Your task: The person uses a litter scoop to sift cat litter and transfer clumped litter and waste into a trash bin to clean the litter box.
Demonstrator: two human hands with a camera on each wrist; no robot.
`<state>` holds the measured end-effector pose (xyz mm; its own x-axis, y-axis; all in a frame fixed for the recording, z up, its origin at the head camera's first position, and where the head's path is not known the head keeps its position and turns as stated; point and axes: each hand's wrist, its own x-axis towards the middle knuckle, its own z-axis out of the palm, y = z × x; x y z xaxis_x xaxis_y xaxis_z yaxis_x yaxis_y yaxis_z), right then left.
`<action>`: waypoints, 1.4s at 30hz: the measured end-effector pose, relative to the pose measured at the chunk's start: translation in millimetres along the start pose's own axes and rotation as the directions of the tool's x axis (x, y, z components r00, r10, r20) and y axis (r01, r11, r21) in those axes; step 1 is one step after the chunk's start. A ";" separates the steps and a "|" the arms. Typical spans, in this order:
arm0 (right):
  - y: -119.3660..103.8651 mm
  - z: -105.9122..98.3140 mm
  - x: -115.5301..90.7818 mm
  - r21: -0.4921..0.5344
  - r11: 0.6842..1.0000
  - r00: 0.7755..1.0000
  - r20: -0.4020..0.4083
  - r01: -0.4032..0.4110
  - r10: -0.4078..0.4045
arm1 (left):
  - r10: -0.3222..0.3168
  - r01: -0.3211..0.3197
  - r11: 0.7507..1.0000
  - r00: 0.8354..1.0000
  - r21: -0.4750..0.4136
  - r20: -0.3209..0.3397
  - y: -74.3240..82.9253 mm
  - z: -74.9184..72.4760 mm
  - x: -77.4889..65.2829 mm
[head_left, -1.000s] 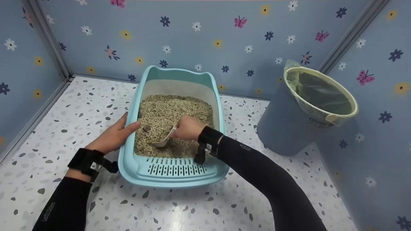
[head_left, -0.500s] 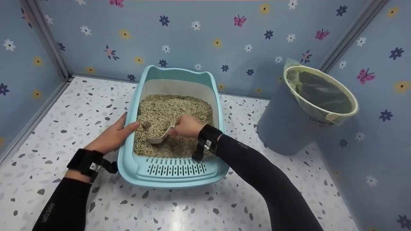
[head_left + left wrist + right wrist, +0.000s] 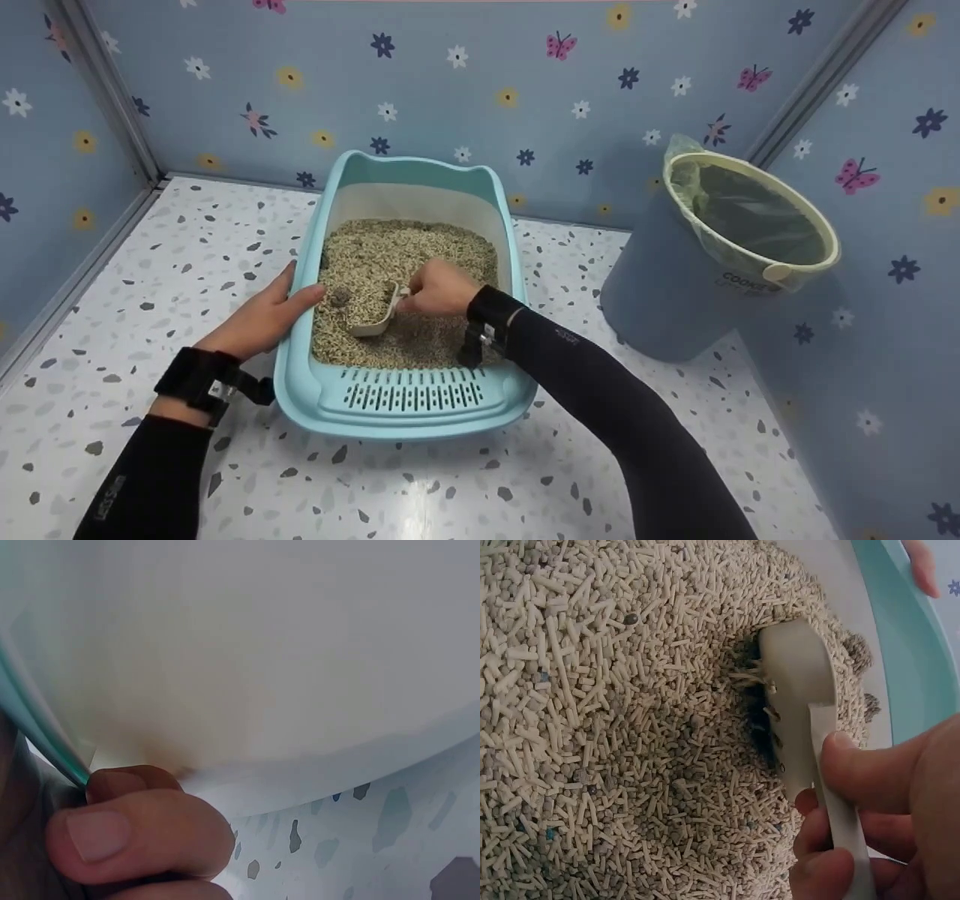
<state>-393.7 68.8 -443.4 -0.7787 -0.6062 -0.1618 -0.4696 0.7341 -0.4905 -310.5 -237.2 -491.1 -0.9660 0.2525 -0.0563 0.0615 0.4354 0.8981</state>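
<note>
A light blue litter box (image 3: 405, 429) holds tan pellet litter (image 3: 397, 251). My left hand (image 3: 262, 322) grips its left side, thumb over the rim; in the left wrist view its curled fingers (image 3: 142, 832) lie against the outer wall. My right hand (image 3: 444, 289) holds a pale slotted litter scoop (image 3: 373, 327) by the handle. In the right wrist view the scoop (image 3: 799, 671) stands tilted on its side in the litter, with some pellets at its slots. Dark clumps (image 3: 859, 651) lie between the scoop and the box's wall. Part of the scoop's bowl is hidden in the litter.
To the right stands a blue-grey bin (image 3: 660, 285) with a cream rim and a thin plastic liner. Flower-patterned walls (image 3: 465, 82) enclose the corner on three sides. The speckled floor (image 3: 360, 487) extends around the box.
The scoop has shifted slightly left and turned from lying flatter to standing more on its side. My right hand has moved a little toward the back; the left hand stays on the rim.
</note>
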 end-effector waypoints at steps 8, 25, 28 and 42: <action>1.5 4.9 8.4 0.029 1.000 1.000 -0.015 -0.011 0.011 | 0.000 0.000 1.000 1.000 0.003 -0.001 4.0 -1.5 -0.6; -2.6 -1.1 6.4 0.126 0.990 0.998 -0.012 -0.058 0.060 | -0.049 0.049 0.999 0.999 0.016 0.001 -1.1 0.1 0.0; -2.4 -0.7 6.5 0.140 0.989 0.998 -0.013 -0.056 0.059 | -0.028 0.027 0.999 1.000 0.018 0.005 -1.2 -0.7 -1.2; -0.4 -6.1 3.1 0.236 0.969 0.996 -0.039 -0.066 0.078 | -0.051 0.052 0.998 0.999 -0.033 0.012 1.6 0.5 -1.3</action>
<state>-398.5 68.5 -438.5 -0.8283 -0.5351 -0.1662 -0.3051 0.6795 -0.6673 -309.0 -236.3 -489.8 -0.9647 0.2402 -0.1077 0.0030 0.4193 0.9078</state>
